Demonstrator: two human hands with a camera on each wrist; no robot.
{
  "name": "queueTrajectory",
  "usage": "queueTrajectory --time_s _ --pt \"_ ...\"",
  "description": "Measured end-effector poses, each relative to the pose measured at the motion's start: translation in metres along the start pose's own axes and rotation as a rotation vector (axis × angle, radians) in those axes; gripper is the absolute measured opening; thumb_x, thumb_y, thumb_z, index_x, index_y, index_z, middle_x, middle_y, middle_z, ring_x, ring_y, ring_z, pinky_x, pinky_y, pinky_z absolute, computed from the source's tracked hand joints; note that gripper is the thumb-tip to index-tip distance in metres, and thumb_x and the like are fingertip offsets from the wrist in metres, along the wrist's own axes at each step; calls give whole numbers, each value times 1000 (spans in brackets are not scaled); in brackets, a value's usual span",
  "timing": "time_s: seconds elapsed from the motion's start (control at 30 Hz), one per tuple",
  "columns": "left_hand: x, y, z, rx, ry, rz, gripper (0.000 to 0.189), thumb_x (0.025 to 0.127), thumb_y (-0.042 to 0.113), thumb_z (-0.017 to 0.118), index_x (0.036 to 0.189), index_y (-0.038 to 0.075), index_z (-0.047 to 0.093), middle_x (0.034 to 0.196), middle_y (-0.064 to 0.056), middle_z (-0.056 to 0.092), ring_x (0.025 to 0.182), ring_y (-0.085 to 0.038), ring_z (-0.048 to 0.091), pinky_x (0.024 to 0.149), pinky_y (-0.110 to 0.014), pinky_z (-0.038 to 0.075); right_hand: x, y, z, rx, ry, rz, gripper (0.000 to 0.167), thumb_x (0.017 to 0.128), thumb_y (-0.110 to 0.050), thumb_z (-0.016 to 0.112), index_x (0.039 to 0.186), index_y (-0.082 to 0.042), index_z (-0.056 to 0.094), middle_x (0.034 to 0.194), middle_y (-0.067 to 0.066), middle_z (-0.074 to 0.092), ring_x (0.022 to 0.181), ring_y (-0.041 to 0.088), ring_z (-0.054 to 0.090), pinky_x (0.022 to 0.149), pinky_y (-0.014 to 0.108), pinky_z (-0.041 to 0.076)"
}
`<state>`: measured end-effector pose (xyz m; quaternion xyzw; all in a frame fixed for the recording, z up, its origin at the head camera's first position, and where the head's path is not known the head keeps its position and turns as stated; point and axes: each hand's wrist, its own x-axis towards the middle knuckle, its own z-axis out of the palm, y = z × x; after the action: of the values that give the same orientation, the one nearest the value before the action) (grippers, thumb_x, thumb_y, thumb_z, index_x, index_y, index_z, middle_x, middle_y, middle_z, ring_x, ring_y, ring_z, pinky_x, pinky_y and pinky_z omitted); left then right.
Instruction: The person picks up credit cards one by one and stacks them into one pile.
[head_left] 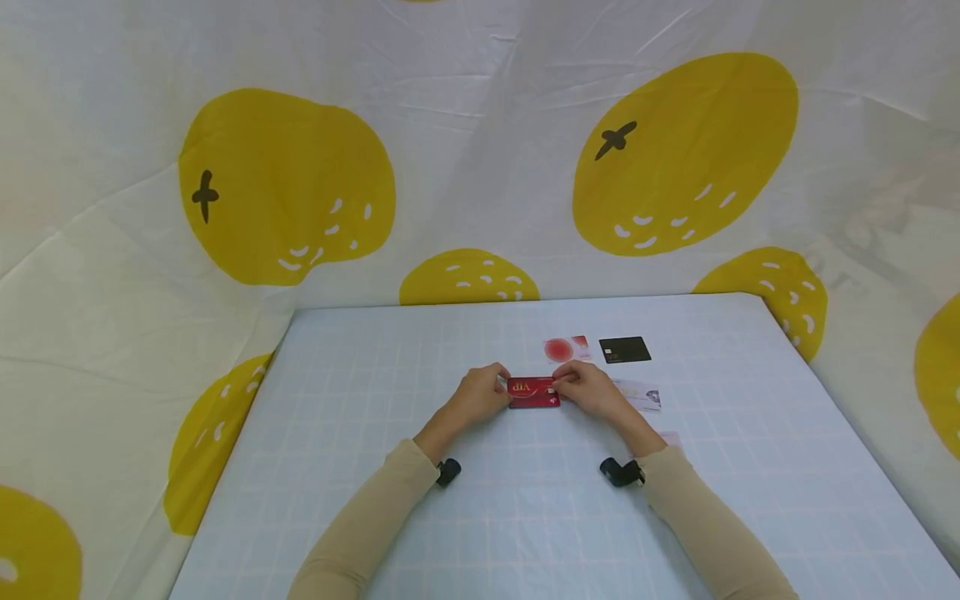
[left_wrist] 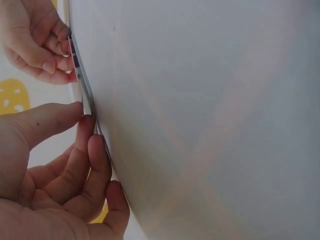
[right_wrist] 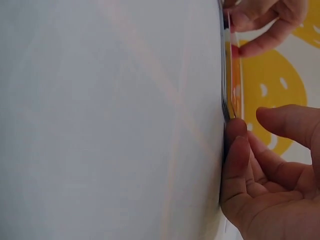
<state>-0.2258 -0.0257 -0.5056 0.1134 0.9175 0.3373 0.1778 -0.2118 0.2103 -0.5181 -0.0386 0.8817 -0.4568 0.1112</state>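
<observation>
In the head view, a red card marked VIP [head_left: 533, 392] lies between both hands near the table's middle. Seen edge-on in the right wrist view, it appears to top a thin stack of cards [right_wrist: 224, 75]. My left hand [head_left: 482, 392] pinches the card's left end between thumb and forefinger. At the other end is my right hand [head_left: 592, 389]; its fingertips [right_wrist: 236, 131] touch the stack's edge while its thumb [right_wrist: 282, 120] stands off from the card. The stack's lower cards cannot be made out.
Beyond the right hand lie a white card with a red circle [head_left: 559, 350] and a black card [head_left: 625, 350]. A pale printed card [head_left: 642, 396] sits beside that hand, and a pinkish card [head_left: 670, 437] is partly hidden by the right forearm. Patterned cloth [head_left: 465, 167] hangs behind the table.
</observation>
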Motion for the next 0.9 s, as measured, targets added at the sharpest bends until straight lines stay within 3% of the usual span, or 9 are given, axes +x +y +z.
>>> queueTrajectory --time_s 0.9 --pt "-3 -2 0 -22 20 46 32 92 14 71 122 8 62 84 2 64 72 -16 60 64 -29 51 1 3 -2 1 -6 -19 24 98 -19 64 116 -2 64 96 6 68 83 20 62 78 34 53"
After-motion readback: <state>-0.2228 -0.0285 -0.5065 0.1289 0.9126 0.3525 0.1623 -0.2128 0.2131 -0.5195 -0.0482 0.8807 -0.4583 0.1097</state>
